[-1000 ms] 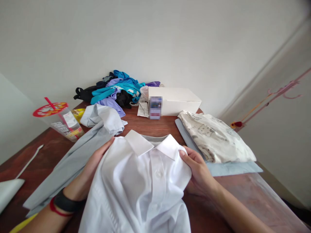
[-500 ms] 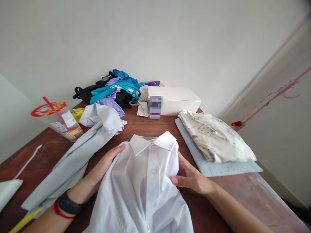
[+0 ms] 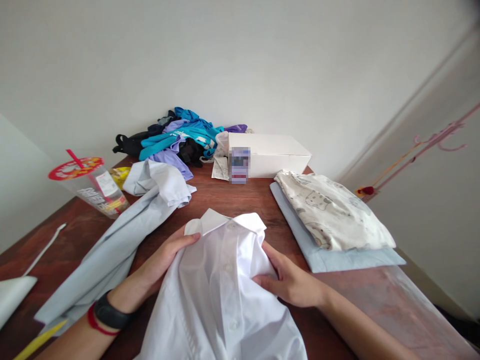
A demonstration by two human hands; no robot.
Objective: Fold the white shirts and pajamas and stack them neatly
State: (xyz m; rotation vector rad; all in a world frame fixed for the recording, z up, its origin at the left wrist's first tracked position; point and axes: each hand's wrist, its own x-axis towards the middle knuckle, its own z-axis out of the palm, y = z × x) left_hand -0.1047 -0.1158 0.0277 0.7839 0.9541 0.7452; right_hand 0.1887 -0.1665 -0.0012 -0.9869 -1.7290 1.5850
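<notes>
Pinching white shirt (image 3: pixel 221 280) edges, both hands (image 3: pixel 165 260) (image 3: pixel 290 280) between garments.

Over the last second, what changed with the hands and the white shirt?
Both hands, left hand and right hand, pushed the white shirt sides inward, bunching it narrower; its collar closed up. Both keep gripping. The folded stack, cup and box stayed put.

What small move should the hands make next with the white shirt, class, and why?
Probably lay the white shirt flat on the table and smooth it. The left hand and right hand pinch its shoulders inward, so the front is bunched and creased below the collar, unlike the flat folded stack alongside.
</notes>
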